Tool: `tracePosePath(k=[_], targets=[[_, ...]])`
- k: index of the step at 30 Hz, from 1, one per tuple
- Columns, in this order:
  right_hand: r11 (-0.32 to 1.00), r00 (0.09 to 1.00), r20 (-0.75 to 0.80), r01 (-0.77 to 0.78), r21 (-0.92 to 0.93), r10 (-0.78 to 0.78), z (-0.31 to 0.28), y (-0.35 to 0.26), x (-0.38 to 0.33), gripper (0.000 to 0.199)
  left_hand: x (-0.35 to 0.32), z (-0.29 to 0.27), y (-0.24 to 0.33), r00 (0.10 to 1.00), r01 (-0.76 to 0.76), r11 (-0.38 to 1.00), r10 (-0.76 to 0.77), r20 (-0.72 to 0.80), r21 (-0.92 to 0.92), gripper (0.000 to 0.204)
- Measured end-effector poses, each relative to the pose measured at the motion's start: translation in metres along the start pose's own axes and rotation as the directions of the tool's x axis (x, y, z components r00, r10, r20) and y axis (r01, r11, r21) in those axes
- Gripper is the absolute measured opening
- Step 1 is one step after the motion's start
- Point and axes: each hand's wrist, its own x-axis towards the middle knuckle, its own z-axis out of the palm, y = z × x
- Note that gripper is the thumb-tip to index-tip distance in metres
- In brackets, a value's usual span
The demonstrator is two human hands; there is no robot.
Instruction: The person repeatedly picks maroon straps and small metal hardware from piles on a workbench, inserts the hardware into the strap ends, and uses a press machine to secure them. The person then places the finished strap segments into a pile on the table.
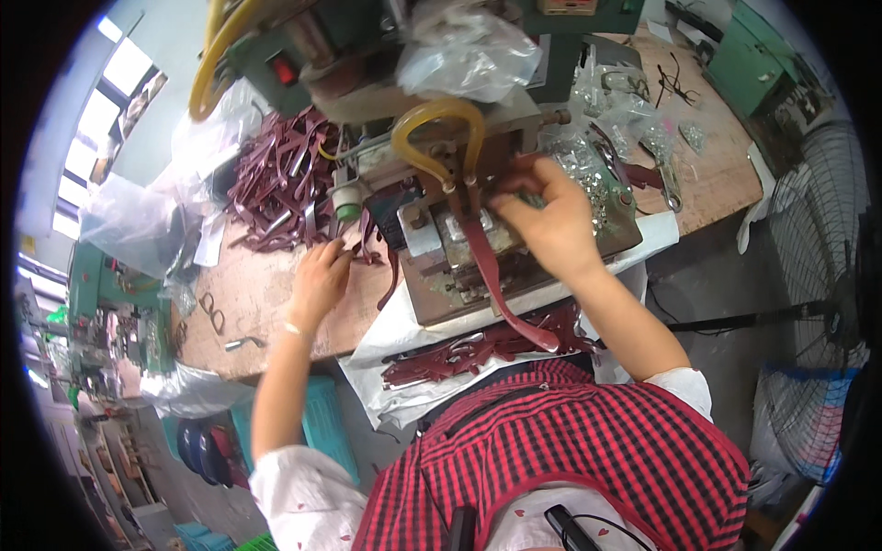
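Observation:
A dark red strap (484, 262) lies under the head of a bench press (432, 275), its long tail hanging over the near edge of the base. At the right of the press head, my right hand (560, 220) has its thumb and fingers bent together in a pinch; whatever is between the fingertips is hidden. My left hand (320, 280) rests at the table left of the press, fingers loosely bent and apart, with no held thing visible. Its fingertips are close to a few loose red straps (369, 246) and below a green push button (347, 211).
A big heap of red straps (280, 179) covers the table's back left. More straps (487, 349) lie on white cloth before me. Bags of small metal parts (657, 138) sit at the right. Scissors (211, 312) lie at the left; a floor fan (827, 239) stands right.

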Motion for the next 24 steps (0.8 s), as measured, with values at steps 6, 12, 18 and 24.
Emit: tracePosePath(k=[6, 12, 18, 24], targets=[[0.993, 0.999, -0.045, -0.009, 0.116, 0.014, 0.012, 0.001, -0.014, 0.036, -0.020, 0.020, 0.063, 0.501, 0.395, 0.535, -0.807, -0.313, -0.747, 0.003], [0.937, 0.991, -0.017, -0.118, 0.328, 0.131, 0.027, -0.015, -0.010, 0.040, 0.055, -0.058, 0.115, 0.453, 0.004, 0.608, -0.709, -0.541, -0.794, 0.004], [0.970, 1.000, 0.015, 0.015, 0.244, -0.020, 0.017, -0.043, -0.039, 0.046, 0.073, -0.112, 0.162, 0.841, -0.134, 0.942, -0.055, -0.538, -0.306, 0.014], [0.627, 0.976, 0.004, 0.144, -0.766, -0.219, -0.064, 0.041, -0.012, 0.024, 0.094, -0.078, 0.177, 0.794, -0.347, 0.931, 0.227, -0.564, -0.114, 0.021]])
